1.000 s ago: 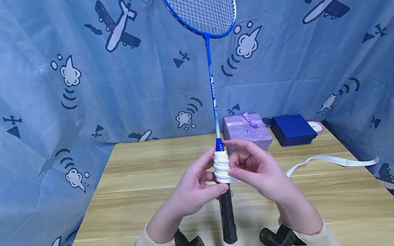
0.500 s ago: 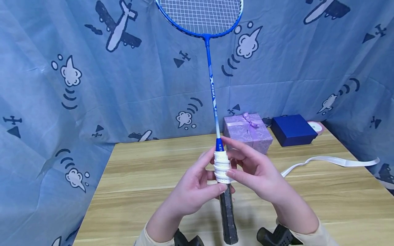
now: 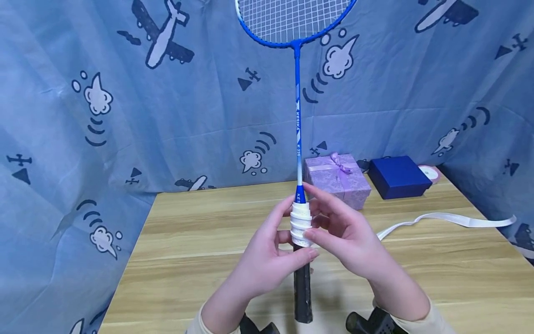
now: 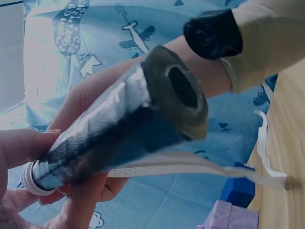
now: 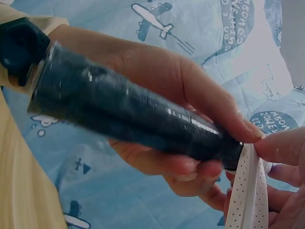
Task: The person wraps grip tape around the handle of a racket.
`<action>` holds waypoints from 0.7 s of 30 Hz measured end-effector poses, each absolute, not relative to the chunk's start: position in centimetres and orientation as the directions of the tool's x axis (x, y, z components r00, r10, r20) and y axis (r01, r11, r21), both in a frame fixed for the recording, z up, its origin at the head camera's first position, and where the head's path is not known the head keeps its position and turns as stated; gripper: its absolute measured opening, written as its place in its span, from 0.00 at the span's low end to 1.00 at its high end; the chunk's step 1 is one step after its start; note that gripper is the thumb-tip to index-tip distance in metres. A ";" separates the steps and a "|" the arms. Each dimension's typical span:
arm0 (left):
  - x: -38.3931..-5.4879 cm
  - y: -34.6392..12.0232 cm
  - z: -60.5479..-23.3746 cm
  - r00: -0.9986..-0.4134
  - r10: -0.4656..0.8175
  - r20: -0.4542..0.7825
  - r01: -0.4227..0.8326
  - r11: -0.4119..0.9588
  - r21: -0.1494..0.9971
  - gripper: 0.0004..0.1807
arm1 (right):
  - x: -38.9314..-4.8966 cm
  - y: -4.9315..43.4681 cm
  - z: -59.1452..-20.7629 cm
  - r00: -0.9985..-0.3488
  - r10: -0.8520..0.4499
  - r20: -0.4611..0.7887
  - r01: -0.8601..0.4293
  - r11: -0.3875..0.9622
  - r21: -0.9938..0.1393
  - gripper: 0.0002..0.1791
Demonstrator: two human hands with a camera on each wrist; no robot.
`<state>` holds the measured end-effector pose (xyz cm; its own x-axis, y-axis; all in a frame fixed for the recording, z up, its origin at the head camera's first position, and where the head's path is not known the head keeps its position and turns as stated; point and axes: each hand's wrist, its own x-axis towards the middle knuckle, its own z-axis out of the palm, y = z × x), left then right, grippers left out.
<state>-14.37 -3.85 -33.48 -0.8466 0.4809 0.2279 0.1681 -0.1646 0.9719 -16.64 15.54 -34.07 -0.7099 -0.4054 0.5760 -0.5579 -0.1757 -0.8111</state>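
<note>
Left hand (image 3: 264, 260): gripping black handle (image 3: 302, 292), 6 o'clock, seemingly best hold | Right hand (image 3: 350, 232): fingers pinching tape (image 3: 299, 221) | Racket (image 3: 299, 160): probably handling light, stiff

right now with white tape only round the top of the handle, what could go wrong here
The turns of white tape stand in raised ridges, so the finish might be lumpy. The loose tail trails off beyond the right hand and might twist or catch. The left hand has its thumb on the black handle; if that hold slackens, the handle could turn.
</note>
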 end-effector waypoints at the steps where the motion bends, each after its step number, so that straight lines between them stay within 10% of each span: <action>1: -14.4 -3.9 -33.5 -0.842 0.489 0.228 0.155 -0.186 0.970 0.48 | -16.7 15.5 -34.2 -0.694 -0.408 0.593 -0.569 -0.194 -0.799 0.40; 16: -14.8 -4.1 -34.1 -0.705 0.590 0.394 0.111 -0.457 0.883 0.46 | -17.1 16.3 -34.2 -0.590 -0.535 0.604 -0.517 -0.325 -0.792 0.41; 21: -14.6 -4.0 -33.8 -0.786 0.537 0.306 0.162 -0.298 0.941 0.46 | -16.8 16.2 -34.1 -0.621 -0.495 0.608 -0.545 -0.285 -0.789 0.41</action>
